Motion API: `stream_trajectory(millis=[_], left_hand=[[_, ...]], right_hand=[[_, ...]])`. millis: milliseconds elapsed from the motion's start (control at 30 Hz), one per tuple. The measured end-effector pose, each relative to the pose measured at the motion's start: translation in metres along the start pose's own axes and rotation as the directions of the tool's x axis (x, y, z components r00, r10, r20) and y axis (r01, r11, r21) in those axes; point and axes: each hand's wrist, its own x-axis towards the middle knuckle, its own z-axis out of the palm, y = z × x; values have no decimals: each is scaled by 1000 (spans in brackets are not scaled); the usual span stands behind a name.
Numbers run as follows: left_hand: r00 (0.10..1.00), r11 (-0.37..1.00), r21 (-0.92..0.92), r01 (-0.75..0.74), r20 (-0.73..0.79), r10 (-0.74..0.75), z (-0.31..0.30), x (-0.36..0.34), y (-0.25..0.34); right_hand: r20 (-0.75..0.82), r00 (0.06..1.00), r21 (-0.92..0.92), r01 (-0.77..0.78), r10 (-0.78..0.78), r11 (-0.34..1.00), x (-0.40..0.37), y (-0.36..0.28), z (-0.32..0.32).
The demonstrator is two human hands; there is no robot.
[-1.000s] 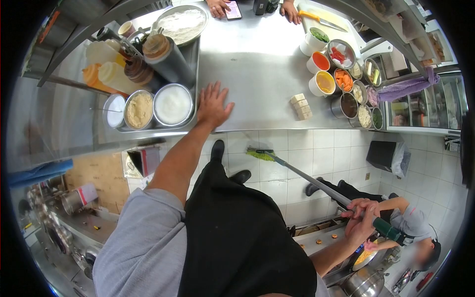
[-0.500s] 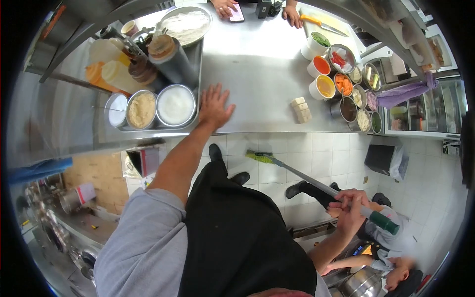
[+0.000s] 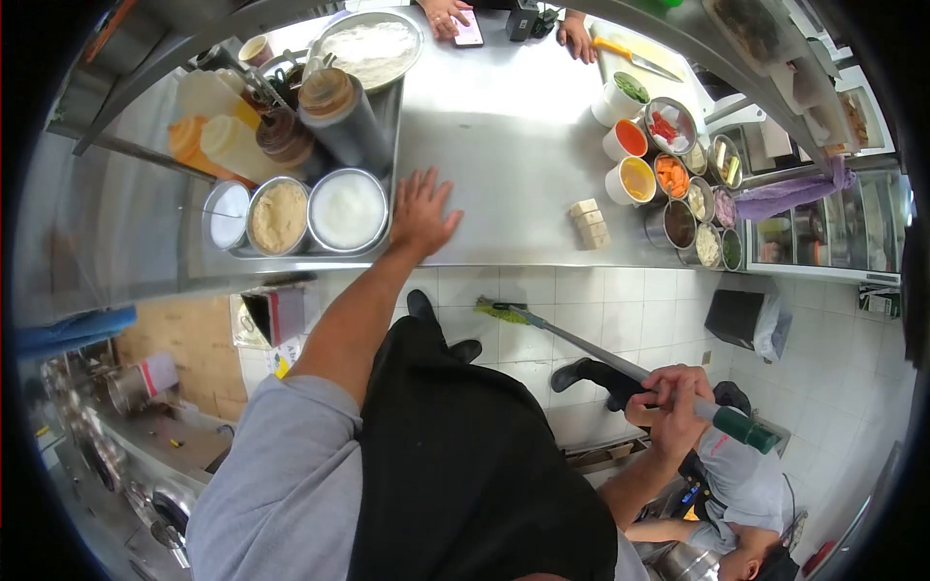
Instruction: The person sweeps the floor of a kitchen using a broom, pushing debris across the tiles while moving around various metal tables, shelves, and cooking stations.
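Observation:
My left hand (image 3: 423,213) lies flat on the steel counter (image 3: 504,184) with its fingers spread, beside the tray of containers at the left. My right hand (image 3: 675,407) is wrapped round the grey pole of a broom (image 3: 586,346), just below its green grip end. The broom slants down to the left, and its yellow-green bristles rest on the tiled floor near my shoes. A short stack of pale white blocks (image 3: 589,225) stands near the counter's front edge, apart from both hands.
Left of my hand are a tub of white granules (image 3: 347,208), sauce bottles (image 3: 339,116) and a bowl of flour (image 3: 373,53). Cups of cut vegetables (image 3: 670,174) and a knife (image 3: 635,58) sit at right. Across the counter, another person's hand holds a phone (image 3: 467,27). A co-worker (image 3: 741,474) bends behind my right arm.
The view has shifted slightly. My left hand stays on the counter and my right hand keeps its hold on the broom. The co-worker at lower right has moved a little.

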Motion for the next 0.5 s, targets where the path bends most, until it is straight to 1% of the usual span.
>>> stream_trajectory(millis=[100, 200, 400, 500], left_hand=[[1000, 1000, 7, 2, -5, -2, 3, 0, -1], [1000, 1000, 14, 4, -2, -4, 2, 0, -1], [1000, 999, 49, 6, 12, -7, 7, 0, -1], [1000, 999, 53, 7, 7, -7, 6, 0, 1]], right_hand=[[-27, 1000, 13, 2, -1, 1000, 0, -2, 4], [-30, 1000, -17, 3, -3, 1000, 1, -1, -1], [-29, 1000, 40, -4, 6, 999, -1, 5, -12], [-37, 999, 32, 22, -21, 999, -1, 6, -16]])
